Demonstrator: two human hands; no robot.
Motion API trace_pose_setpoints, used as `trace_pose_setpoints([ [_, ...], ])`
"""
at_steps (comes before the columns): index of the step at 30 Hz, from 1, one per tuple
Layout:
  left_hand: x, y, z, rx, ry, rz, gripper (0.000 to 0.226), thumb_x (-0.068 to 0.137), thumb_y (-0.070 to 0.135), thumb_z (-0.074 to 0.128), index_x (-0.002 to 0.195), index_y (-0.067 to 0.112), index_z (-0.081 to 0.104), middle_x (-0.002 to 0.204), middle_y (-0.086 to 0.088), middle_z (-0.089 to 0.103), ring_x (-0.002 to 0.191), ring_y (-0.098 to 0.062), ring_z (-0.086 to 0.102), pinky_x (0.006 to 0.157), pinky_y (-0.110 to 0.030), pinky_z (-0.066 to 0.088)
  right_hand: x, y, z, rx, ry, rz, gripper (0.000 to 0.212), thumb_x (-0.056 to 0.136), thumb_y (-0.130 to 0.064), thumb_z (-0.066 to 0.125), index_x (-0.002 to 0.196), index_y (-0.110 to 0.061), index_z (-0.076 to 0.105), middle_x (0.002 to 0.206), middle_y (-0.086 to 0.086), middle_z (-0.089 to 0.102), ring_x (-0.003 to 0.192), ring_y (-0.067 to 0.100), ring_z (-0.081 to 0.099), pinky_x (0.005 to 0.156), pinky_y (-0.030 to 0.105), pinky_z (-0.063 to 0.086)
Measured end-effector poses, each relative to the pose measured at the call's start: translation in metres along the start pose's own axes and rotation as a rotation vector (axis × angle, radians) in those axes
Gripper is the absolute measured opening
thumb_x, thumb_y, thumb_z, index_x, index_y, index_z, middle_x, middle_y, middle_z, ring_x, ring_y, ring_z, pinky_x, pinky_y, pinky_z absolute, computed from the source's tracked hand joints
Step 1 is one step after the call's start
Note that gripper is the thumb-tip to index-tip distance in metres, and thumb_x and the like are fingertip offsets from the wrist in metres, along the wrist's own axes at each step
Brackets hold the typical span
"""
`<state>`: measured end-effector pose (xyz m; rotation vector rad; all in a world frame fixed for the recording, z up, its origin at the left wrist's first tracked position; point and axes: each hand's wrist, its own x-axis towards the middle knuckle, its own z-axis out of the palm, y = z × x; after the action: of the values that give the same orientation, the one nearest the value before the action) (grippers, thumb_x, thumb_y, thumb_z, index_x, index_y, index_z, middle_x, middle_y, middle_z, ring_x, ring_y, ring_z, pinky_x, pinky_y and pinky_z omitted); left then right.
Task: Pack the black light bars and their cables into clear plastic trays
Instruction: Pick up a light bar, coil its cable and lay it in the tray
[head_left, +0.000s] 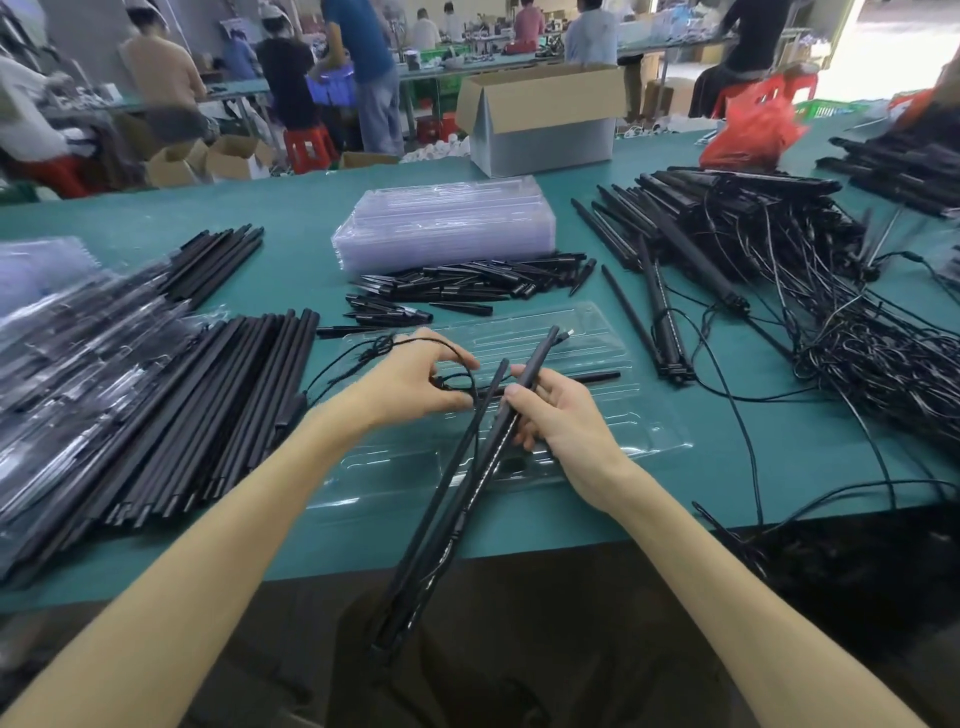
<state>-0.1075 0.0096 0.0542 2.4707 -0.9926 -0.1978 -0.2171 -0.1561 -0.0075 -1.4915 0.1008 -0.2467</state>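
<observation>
A green worktop (291, 249) is stretching out beneath both hands. Well to the right of the right fingers (527, 373), a tangled heap of light bars with cables (727, 223) is lying. Left of the left fingers (451, 354), a pile of plain black rods (171, 410) is resting. Beyond the fingers a stack of clear plastic trays (447, 223) is sitting, with short black pieces (467, 291) lying loose just in front of it. Directly under the fingers an open clear tray (587, 343) is lying flat, a single black bar (597, 375) lying in it just past the right fingers. The right hand (566, 415) is gripping a pair of light bars (467, 467), fingers curled round them, the bars slanting down past the worktop edge. The left hand (415, 384) is pinching a small coiled cable (457, 384) between thumb and fingers, just beside the bars.
</observation>
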Motion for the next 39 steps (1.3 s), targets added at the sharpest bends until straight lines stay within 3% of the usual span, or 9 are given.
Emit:
trace_pose_setpoints([
  [2,0.0,-0.001,0.004,0.136,-0.046,0.024,0.046,0.085,0.026,0.08,0.128,0.018,0.066,0.125,-0.001,0.058,0.122,-0.014,0.048,0.106,-0.029,0.038,0.0,-0.001,-0.001,0.04,0.004,0.034,0.02,0.102,-0.013,0.056,0.121,-0.013,0.059,0.083,0.003,0.07,0.062,0.014,0.057,0.052,0.021,0.047],
  [9,0.002,-0.009,0.001,0.254,0.192,-0.033,0.006,0.094,0.025,0.069,0.097,0.023,0.072,0.092,0.003,0.059,0.089,-0.019,0.057,0.083,-0.035,0.049,-0.002,-0.004,-0.004,0.227,0.081,0.051,0.016,0.103,-0.014,0.055,0.113,-0.003,0.059,0.089,0.009,0.069,0.064,0.013,0.06,0.055,0.022,0.049],
  [14,0.002,-0.016,-0.005,0.189,0.054,-0.059,0.022,0.092,0.037,0.07,0.107,0.021,0.067,0.098,0.003,0.056,0.082,-0.013,0.05,0.082,-0.03,0.042,-0.005,-0.006,-0.003,0.31,0.206,0.002,0.006,0.102,-0.012,0.056,0.103,-0.007,0.057,0.086,0.007,0.065,0.065,0.015,0.062,0.058,0.023,0.051],
  [18,0.001,-0.019,-0.011,0.102,0.169,-0.073,0.026,0.098,0.039,0.061,0.116,0.022,0.067,0.092,0.005,0.061,0.077,-0.007,0.055,0.081,-0.032,0.045,-0.002,-0.012,-0.003,0.317,0.297,-0.049,0.007,0.102,-0.012,0.056,0.103,-0.005,0.056,0.084,0.007,0.063,0.066,0.014,0.062,0.06,0.024,0.052],
  [25,-0.012,-0.016,-0.035,-0.567,0.433,-0.081,0.023,0.102,0.021,0.057,0.123,0.021,0.065,0.102,0.006,0.068,0.076,-0.009,0.07,0.062,-0.021,0.049,0.002,-0.023,-0.011,0.351,0.413,-0.022,0.009,0.101,-0.015,0.058,0.1,-0.007,0.056,0.08,0.003,0.066,0.064,0.011,0.063,0.06,0.022,0.052],
  [29,-0.023,-0.021,-0.053,-1.143,0.23,-0.001,0.032,0.101,0.017,0.055,0.132,0.015,0.064,0.127,-0.007,0.068,0.104,-0.019,0.068,0.075,-0.025,0.052,0.004,-0.029,-0.019,0.409,0.452,-0.025,0.007,0.101,-0.011,0.056,0.097,-0.005,0.055,0.076,0.003,0.068,0.063,0.013,0.065,0.062,0.022,0.054],
  [32,-0.027,-0.025,-0.057,-1.385,0.128,0.005,0.033,0.101,0.022,0.053,0.131,0.015,0.065,0.124,-0.002,0.069,0.112,-0.018,0.065,0.084,-0.026,0.053,0.004,-0.028,-0.022,0.465,0.491,0.004,0.01,0.101,-0.009,0.056,0.092,-0.004,0.054,0.076,0.006,0.066,0.062,0.016,0.066,0.064,0.022,0.055],
  [35,-0.026,-0.029,-0.056,-1.39,0.156,-0.035,0.032,0.102,0.028,0.055,0.129,0.016,0.067,0.122,0.001,0.07,0.107,-0.016,0.067,0.085,-0.026,0.055,0.003,-0.024,-0.025,0.52,0.511,0.047,0.011,0.097,-0.01,0.059,0.091,-0.005,0.052,0.077,0.006,0.061,0.063,0.017,0.067,0.064,0.022,0.056],
  [39,-0.025,-0.035,-0.049,-1.062,0.135,-0.12,0.031,0.103,0.027,0.054,0.129,0.013,0.065,0.122,-0.001,0.072,0.11,-0.02,0.069,0.086,-0.031,0.054,0.002,-0.024,-0.024,0.5,0.504,0.062,0.01,0.096,-0.009,0.06,0.089,-0.001,0.061,0.077,0.007,0.065,0.06,0.018,0.067,0.056,0.021,0.054],
])
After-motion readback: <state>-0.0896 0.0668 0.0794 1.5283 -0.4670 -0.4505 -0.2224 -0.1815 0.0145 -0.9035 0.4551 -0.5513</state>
